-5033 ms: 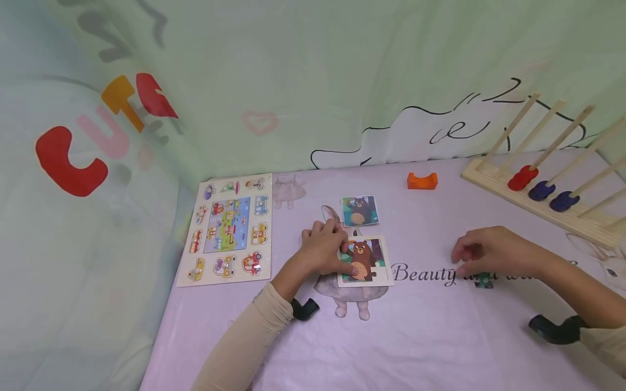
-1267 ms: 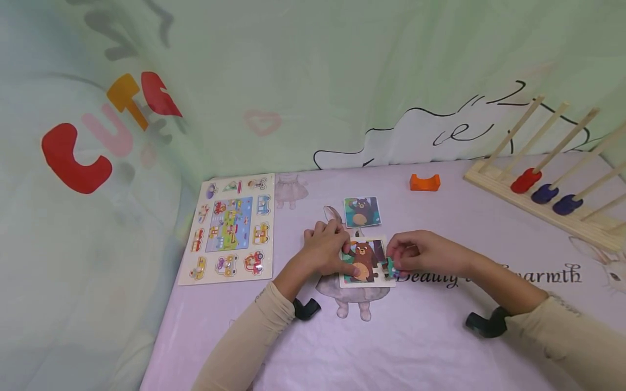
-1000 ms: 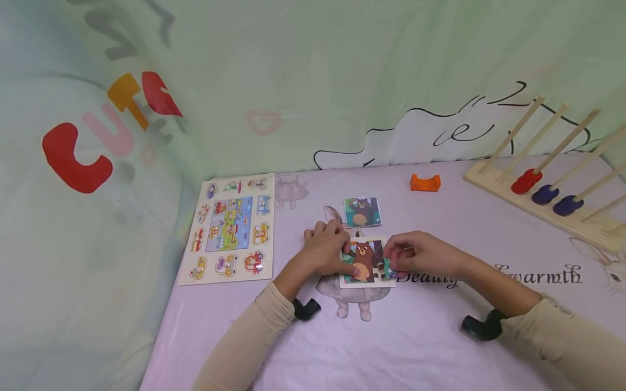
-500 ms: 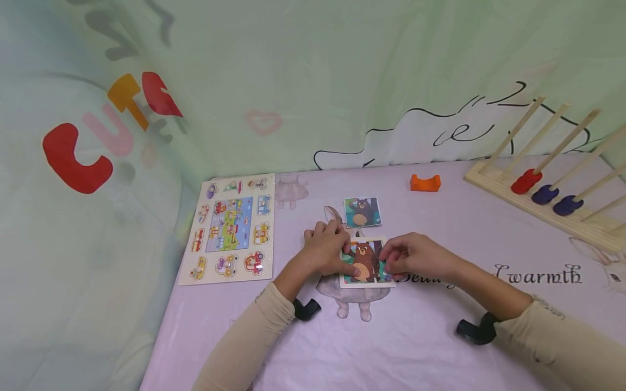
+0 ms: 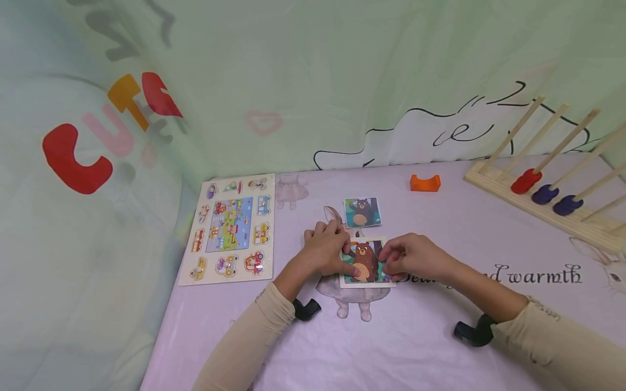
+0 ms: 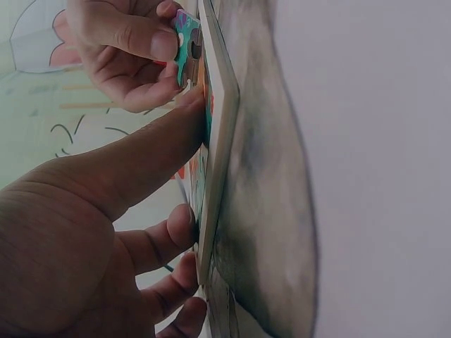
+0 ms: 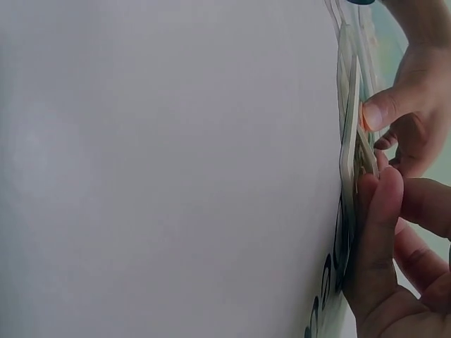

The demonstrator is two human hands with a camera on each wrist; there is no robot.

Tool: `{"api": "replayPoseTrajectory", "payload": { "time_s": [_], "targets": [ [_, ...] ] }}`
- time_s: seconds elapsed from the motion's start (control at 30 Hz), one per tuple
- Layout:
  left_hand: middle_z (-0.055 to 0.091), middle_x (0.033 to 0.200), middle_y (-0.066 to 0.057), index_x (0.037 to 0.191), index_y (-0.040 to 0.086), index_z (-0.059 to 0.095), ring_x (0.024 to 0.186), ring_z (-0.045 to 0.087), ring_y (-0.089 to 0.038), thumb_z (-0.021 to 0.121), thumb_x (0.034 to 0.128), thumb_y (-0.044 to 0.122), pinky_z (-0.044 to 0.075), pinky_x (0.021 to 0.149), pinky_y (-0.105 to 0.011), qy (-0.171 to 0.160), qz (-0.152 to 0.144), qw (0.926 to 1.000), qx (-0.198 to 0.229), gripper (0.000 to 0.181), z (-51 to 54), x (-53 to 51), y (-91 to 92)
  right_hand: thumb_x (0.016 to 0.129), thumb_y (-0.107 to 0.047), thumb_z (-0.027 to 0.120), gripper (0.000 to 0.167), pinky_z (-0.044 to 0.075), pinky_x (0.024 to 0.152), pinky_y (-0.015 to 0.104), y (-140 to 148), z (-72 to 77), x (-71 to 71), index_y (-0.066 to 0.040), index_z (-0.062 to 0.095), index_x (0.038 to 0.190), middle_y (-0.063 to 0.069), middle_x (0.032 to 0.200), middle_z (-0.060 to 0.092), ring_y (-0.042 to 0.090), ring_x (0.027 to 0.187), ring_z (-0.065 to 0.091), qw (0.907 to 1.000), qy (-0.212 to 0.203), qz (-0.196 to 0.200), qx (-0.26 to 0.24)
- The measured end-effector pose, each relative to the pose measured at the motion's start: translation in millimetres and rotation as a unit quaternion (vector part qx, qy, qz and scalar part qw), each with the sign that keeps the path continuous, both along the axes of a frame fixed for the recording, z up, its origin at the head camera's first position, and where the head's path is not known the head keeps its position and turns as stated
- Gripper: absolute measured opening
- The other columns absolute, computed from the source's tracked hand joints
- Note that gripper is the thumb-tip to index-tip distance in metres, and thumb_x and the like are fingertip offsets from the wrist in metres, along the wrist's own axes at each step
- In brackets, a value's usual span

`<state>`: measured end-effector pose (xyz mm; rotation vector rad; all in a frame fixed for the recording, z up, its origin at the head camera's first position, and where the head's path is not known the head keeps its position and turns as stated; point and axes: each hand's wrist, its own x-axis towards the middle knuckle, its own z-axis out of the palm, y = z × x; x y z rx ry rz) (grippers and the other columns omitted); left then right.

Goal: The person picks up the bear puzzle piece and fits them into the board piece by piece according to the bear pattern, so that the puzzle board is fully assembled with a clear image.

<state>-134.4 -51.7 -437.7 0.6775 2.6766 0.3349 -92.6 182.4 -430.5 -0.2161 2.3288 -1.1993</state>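
Note:
A small jigsaw board (image 5: 354,285) with a brown bear picture lies flat on the lilac tablecloth, below a matching bear picture card (image 5: 362,212). My left hand (image 5: 323,252) holds the board at its left side, with the thumb on the bear's belly and other fingertips at the left edge. At the board's lower right corner my right hand (image 5: 415,256) pinches a green jigsaw piece (image 6: 187,46) between thumb and fingers. In the left wrist view that piece stands tilted against the board's surface. The right fingers hide most of it in the head view.
A wooden vehicle puzzle board (image 5: 227,225) lies at the left. An orange arched block (image 5: 425,183) sits near the back wall. At the right stands a wooden peg rack (image 5: 543,203) with red and blue beads. Dark camera mounts (image 5: 474,332) hang under both wrists.
My right hand picked up the green piece from the cloth at the right and brought it left to the board's lower right gap, where it now fills the space. My left hand stayed put.

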Motion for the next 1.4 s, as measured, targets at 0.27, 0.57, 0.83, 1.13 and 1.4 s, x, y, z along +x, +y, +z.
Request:
{"api": "replayPoseTrajectory", "payload": {
  "time_s": [0.27, 0.57, 0.83, 1.13, 1.4],
  "targets": [
    [0.043, 0.114, 0.003, 0.084, 0.026, 0.055, 0.112, 0.038, -0.023, 0.085, 0.0715, 0.063, 0.031, 0.091, -0.045, -0.001, 0.001, 1.0000, 0.003, 0.049, 1.2, 1.1, 0.3, 0.084, -0.010, 0.078, 0.009, 0.052, 0.056, 0.027, -4, 1.7, 2.9, -0.008, 0.074, 0.092, 0.000, 0.066, 0.067, 0.013, 0.059, 0.062, 0.9987, 0.033, 0.001, 0.039],
    [0.043, 0.117, -0.002, 0.090, 0.027, 0.063, 0.113, 0.037, -0.025, 0.086, 0.0726, 0.059, 0.029, 0.092, -0.052, 0.026, 0.006, 0.9996, -0.010, 0.043, 7.5, 8.3, 8.1, 0.085, -0.017, 0.080, 0.014, 0.049, 0.055, 0.025, 8, 3.4, 2.5, -0.012, 0.067, 0.082, -0.001, 0.064, 0.064, 0.015, 0.059, 0.062, 0.9964, 0.054, 0.022, 0.062],
    [0.056, 0.095, 0.008, 0.105, 0.031, 0.073, 0.097, 0.049, -0.012, 0.078, 0.0879, 0.047, 0.032, 0.078, -0.044, 0.032, -0.071, 0.9966, 0.024, 0.024, 9.0, 5.6, 16.9, 0.081, -0.025, 0.085, 0.021, 0.043, 0.056, 0.024, 14, 1.2, -0.8, -0.015, 0.066, 0.085, -0.003, 0.066, 0.058, 0.014, 0.063, 0.054, 0.9940, 0.049, 0.071, 0.067],
    [0.054, 0.071, 0.011, 0.074, 0.025, 0.060, 0.070, 0.052, -0.007, 0.077, 0.0872, 0.050, 0.038, 0.055, -0.026, 0.016, -0.095, 0.9917, 0.084, 0.033, 3.3, -1.7, 27.7, 0.078, -0.030, 0.089, 0.030, 0.039, 0.059, 0.024, 12, 0.5, -2.9, -0.015, 0.065, 0.087, -0.004, 0.069, 0.055, 0.014, 0.070, 0.052, 0.9930, 0.048, 0.082, 0.070],
    [0.056, 0.075, 0.012, 0.075, 0.029, 0.064, 0.078, 0.051, -0.007, 0.081, 0.0833, 0.051, 0.039, 0.063, -0.030, -0.001, -0.077, 0.9934, 0.085, 0.029, -2.0, -3.1, 30.2, 0.077, -0.028, 0.089, 0.032, 0.037, 0.060, 0.026, 11, 1.3, -2.4, -0.013, 0.063, 0.087, -0.003, 0.069, 0.054, 0.016, 0.071, 0.051, 0.9929, 0.050, 0.080, 0.073]
  ]
}}
